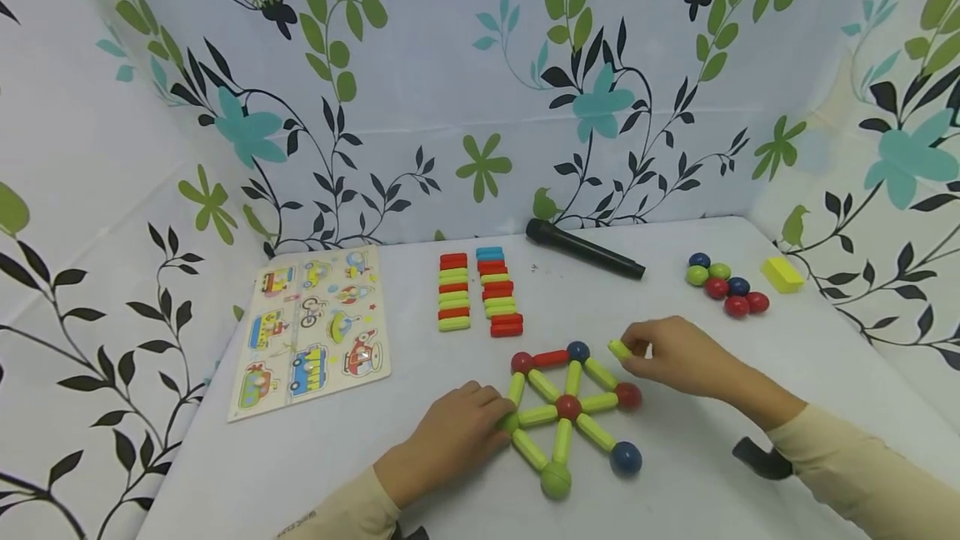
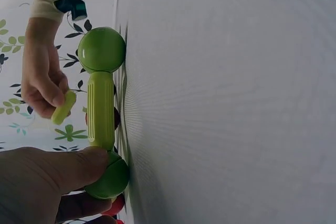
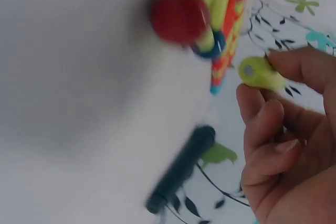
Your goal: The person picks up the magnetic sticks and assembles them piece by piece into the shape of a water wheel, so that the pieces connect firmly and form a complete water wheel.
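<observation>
A wheel-shaped frame of magnetic rods and balls lies on the table, with a red ball [image 1: 568, 407] at its hub. Yellow-green rods [image 1: 597, 432] run out from the hub to rim balls, among them a blue ball [image 1: 626, 458] and a red ball [image 1: 628, 395]. One red rod [image 1: 551, 358] forms part of the far rim. My left hand [image 1: 461, 432] grips the green ball [image 2: 109, 178] at the left of the rim, thumb against the rod joint. Between thumb and fingertips, my right hand [image 1: 671, 357] pinches a loose yellow-green rod [image 3: 260, 73], held just off the rim's right side.
Two columns of red, yellow-green and blue rods [image 1: 453, 290] lie behind the frame. A picture puzzle board [image 1: 311, 332] is at the left, a black microphone [image 1: 585, 248] at the back. Several loose balls [image 1: 717, 288] and a yellow block [image 1: 782, 274] sit at the right.
</observation>
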`<state>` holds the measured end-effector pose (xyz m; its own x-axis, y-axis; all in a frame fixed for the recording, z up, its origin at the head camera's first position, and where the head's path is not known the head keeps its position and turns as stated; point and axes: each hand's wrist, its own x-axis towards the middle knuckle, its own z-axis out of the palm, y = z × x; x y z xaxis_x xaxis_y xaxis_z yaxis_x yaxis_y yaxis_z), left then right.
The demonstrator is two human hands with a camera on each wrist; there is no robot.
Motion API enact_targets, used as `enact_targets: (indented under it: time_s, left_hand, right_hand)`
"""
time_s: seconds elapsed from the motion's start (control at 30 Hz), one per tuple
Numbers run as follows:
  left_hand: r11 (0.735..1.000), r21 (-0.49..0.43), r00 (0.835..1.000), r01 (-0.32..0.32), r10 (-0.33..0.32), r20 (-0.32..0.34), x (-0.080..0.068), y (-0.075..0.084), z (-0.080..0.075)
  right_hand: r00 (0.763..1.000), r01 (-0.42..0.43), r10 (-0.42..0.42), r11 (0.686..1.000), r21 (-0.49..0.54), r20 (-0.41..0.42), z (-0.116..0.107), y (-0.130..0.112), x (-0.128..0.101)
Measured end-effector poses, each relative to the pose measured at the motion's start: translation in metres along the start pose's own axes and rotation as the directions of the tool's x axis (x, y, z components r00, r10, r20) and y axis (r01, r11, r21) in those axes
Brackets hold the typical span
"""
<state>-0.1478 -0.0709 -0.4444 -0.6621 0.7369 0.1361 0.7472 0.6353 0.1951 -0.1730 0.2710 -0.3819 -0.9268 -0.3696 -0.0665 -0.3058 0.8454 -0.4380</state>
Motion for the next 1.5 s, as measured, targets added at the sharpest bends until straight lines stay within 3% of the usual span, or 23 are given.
enact_targets:
  time_s: [0.07, 0.13, 0.23, 0.33, 0.43, 0.63, 0.97, 1.5]
  left_hand:
    - [1.0, -0.001, 1.0, -0.003, 0.003, -0.003, 0.0, 0.0, -0.001]
    - [1.0, -0.001, 1.0, -0.005, 0.005, -0.005, 0.0, 0.0, -0.001]
    - [1.0, -0.005, 1.0, -0.004, 0.004, -0.004, 0.0, 0.0, -0.002]
    - [1.0, -0.003, 1.0, -0.006, 0.006, -0.005, 0.0, 0.001, -0.002]
    - [1.0, 0.0, 1.0, -0.008, 0.008, -0.009, 0.0, 0.001, -0.001]
    - [1.0, -0.005, 1.0, -0.017, 0.017, -0.012, 0.001, 0.0, 0.0]
    - [1.0, 0.004, 1.0, -0.01, 0.01, -0.01, 0.0, 0.0, 0.0]
    - [1.0, 0.006, 1.0, -0.012, 0.012, -0.015, 0.001, -0.001, 0.002]
  right_hand:
    - [0.995, -0.095, 0.092, 0.986, 0.14, 0.032, 0.008, 0.0, -0.016]
    - [0.978, -0.209, 0.192, 0.935, 0.288, 0.086, 0.017, 0.002, -0.029]
    - [0.939, -0.343, 0.286, 0.804, 0.486, 0.19, 0.03, 0.006, -0.044]
    - [0.909, -0.416, 0.319, 0.668, 0.617, 0.268, 0.042, 0.011, -0.054]
    - [0.897, -0.441, 0.321, 0.59, 0.677, 0.304, 0.05, 0.012, -0.058]
    - [0.887, -0.461, 0.306, 0.551, 0.695, 0.346, 0.057, 0.011, -0.059]
    - [0.882, -0.471, 0.289, 0.538, 0.699, 0.372, 0.065, 0.011, -0.057]
    - [0.892, -0.451, 0.267, 0.536, 0.713, 0.364, 0.07, 0.008, -0.053]
